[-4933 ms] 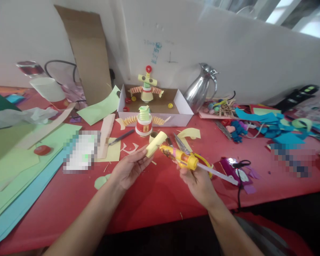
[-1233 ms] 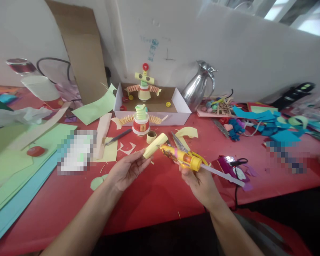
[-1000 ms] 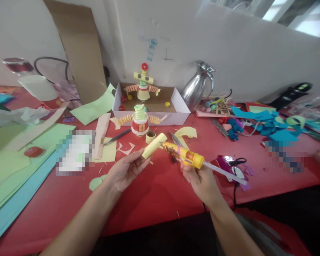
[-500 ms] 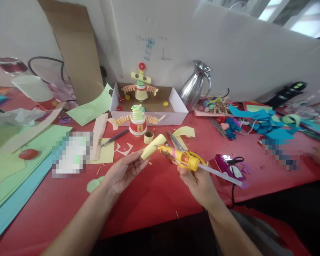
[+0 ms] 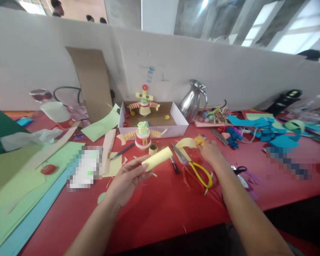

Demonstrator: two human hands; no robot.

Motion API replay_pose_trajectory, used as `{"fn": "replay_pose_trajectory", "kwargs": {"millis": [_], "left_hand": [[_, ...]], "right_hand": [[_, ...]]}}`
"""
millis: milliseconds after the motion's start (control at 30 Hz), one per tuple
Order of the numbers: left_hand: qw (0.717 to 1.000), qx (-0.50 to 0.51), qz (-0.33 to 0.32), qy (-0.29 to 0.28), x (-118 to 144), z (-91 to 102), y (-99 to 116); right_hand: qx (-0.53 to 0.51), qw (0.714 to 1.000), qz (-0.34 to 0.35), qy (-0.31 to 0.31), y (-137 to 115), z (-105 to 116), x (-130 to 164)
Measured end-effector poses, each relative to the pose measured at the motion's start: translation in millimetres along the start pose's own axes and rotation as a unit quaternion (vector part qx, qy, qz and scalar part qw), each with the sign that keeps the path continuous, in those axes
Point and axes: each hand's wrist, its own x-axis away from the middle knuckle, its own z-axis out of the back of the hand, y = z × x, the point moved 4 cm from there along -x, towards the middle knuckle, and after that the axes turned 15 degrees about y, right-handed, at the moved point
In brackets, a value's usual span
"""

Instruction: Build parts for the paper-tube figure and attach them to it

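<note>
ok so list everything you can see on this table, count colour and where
paper roll: 1, pale yellow, held in left hand
scissors: 1, yellow handles, centre of table
paper figure: 1, red and white base, in front of box
box: 1, white, at the back, second paper figure inside
jug: 1, silver, right of box
cardboard sheet: 1, brown, leaning on wall
paper sheets: several, green and blue, left side
blue scraps: many, right side
table: 1, red
left hand: pinching the roll
right hand: reaching to a curled yellow strip; grip blurred
</note>
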Motion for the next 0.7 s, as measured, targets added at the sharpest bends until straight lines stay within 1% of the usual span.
{"fn": "replay_pose_trajectory", "kwargs": {"millis": [67,100,167,200,233,267,300,333,367,400,433,500,567,700], "left_hand": [[0.997,-0.05,-0.067,0.007,5,4.1,21],[0.992,-0.078,-0.101,0.017,7,6.1,35],[0.975,-0.133,-0.175,0.04,8,7.8,65],[0.963,-0.157,-0.216,0.048,7,6.6,82],[0.949,-0.175,-0.257,0.051,5,3.9,98],[0.935,-0.193,-0.294,0.054,1,0.1,114],[0.921,-0.21,-0.325,0.055,-4,-4.6,127],[0.909,-0.221,-0.349,0.05,-11,-9.8,138],[0.902,-0.228,-0.364,0.041,-19,-15.0,146],[0.898,-0.232,-0.372,0.031,-27,-19.7,152],[0.896,-0.234,-0.377,0.021,-35,-23.4,156],[0.894,-0.235,-0.381,0.007,-49,-27.8,158],[0.896,-0.23,-0.38,0.002,-59,-28.5,157],[0.908,-0.219,-0.358,-0.014,-69,-26.8,153]], "right_hand": [[-0.013,1.0,-0.014,0.014,-1,0,-2],[-0.013,0.999,-0.022,0.024,-4,3,-4],[-0.052,0.997,-0.015,0.05,-21,18,-10],[-0.092,0.994,0.001,0.059,-35,28,-15],[-0.201,0.977,0.03,0.066,-53,41,-22],[-0.329,0.941,0.063,0.045,-75,54,-28],[-0.431,0.898,0.087,0.003,-97,64,-35],[-0.504,0.856,0.105,-0.044,-119,73,-41],[-0.546,0.825,0.115,-0.087,-139,78,-47],[-0.572,0.805,0.117,-0.105,-155,80,-54],[-0.587,0.796,0.106,-0.107,-167,80,-60],[-0.598,0.793,0.073,-0.089,-181,71,-70],[-0.604,0.792,0.042,-0.075,-184,57,-76],[-0.621,0.778,-0.005,-0.094,-181,35,-79]]}}
